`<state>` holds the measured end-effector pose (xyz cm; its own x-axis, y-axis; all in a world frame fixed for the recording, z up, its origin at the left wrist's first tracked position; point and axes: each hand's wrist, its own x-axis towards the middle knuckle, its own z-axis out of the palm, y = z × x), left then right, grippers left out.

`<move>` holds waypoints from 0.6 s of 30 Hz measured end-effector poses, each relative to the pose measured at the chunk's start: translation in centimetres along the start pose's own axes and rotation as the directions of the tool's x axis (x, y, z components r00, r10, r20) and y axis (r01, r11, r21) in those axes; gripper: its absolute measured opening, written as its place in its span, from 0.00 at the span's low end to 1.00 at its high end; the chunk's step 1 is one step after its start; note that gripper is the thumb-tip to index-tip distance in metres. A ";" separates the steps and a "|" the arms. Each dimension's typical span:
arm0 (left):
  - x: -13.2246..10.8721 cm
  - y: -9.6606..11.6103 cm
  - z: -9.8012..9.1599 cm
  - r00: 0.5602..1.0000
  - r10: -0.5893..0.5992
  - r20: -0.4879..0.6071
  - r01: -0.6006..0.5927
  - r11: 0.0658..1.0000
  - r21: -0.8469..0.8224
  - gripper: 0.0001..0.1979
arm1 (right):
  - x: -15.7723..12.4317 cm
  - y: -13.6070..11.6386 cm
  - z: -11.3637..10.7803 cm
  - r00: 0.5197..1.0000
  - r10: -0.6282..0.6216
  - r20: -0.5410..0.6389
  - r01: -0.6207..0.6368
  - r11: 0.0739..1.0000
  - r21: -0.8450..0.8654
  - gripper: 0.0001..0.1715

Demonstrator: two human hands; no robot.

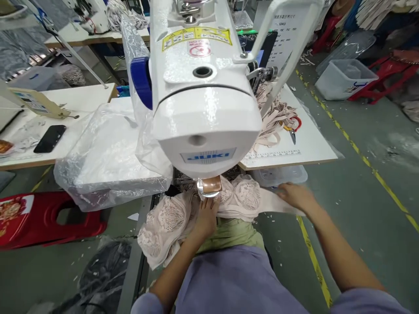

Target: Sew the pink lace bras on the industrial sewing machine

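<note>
A pale pink lace bra (248,196) lies under the head of a white sewing machine (206,113). My left hand (207,218) is right below the machine's metal-rimmed front part (209,187), its fingers on the bra's fabric and their tips partly hidden. Out to the right, my right hand (296,196) is closed on the bra's side band, which stretches between the cups and my fingers. More lace bras (168,218) are heaped to the left of my left forearm.
On the right tabletop (294,155) lie pink straps (275,113), red-handled snips (293,131) and a ruler strip (275,153). Plastic covers the left board (111,148); beyond it is a phone (50,138). A red stool (49,220) stands low left, a clear bin (345,78) far right.
</note>
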<state>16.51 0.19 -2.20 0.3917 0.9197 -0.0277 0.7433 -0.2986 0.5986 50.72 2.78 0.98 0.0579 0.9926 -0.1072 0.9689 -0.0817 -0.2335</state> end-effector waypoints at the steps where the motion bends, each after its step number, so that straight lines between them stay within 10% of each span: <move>1: -0.3 -0.3 0.6 1.000 -0.002 0.012 0.002 1.000 -0.013 0.31 | 0.7 -1.2 1.1 0.999 -0.042 0.007 0.042 0.999 0.011 0.24; 6: -4.5 -5.1 -1.3 0.977 -0.205 -0.054 0.204 0.979 -0.025 0.24 | 3.3 -9.9 6.2 0.911 -0.412 -0.033 0.408 0.884 0.228 0.38; 13: -13.1 -8.1 -10.1 0.695 -0.701 -0.158 0.704 0.709 -0.044 0.17 | 2.3 -10.0 11.6 0.918 -0.395 0.027 0.359 0.859 0.364 0.39; 18: -7.9 -5.8 -10.5 0.804 -0.594 0.034 0.594 0.798 -0.099 0.16 | 2.0 -11.1 10.6 0.945 -0.295 -0.144 0.328 0.859 0.393 0.40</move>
<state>3.41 -2.65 2.92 -0.1087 0.9078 -0.4050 0.7723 0.3336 0.5405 37.50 4.76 -6.86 -0.1967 0.9746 0.1068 0.7564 0.2202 -0.6160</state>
